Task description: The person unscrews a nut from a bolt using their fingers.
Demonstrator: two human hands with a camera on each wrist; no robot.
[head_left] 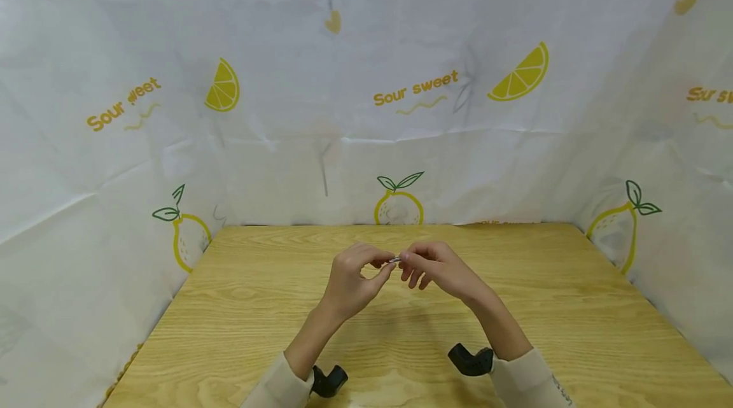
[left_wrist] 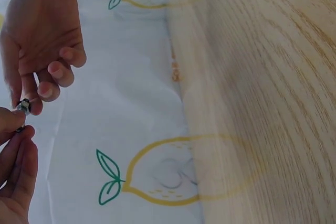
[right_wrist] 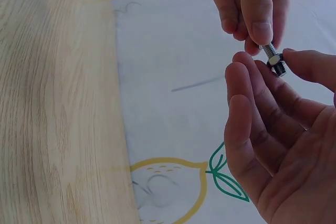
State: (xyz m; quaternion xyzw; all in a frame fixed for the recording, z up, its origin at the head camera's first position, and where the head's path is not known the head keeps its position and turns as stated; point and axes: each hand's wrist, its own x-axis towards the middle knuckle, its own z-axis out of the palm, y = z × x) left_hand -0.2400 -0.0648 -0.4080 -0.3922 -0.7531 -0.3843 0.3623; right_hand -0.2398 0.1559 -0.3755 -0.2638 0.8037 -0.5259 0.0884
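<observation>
A small silver bolt [right_wrist: 269, 50] with a threaded shank is held in the air between both hands above the table. My left hand [head_left: 350, 279] pinches one end of it between thumb and fingers, so that end is hidden. Around the shank sits a hex nut [right_wrist: 274, 61], with a dark end of the piece showing beyond it. The thumb and forefinger of my right hand [head_left: 443, 268] pinch at this nut, while its other fingers are loosely bent. From the left wrist, the nut [left_wrist: 23, 106] shows as a small shiny piece between the two hands' fingertips.
The wood-grain table [head_left: 258, 312] spreads out beneath both hands. White cloth [head_left: 298, 90] printed with lemons stands behind it and along both sides. Black curved devices sit at the left wrist [head_left: 329, 382] and the right wrist [head_left: 471, 360], beside beige cuffs.
</observation>
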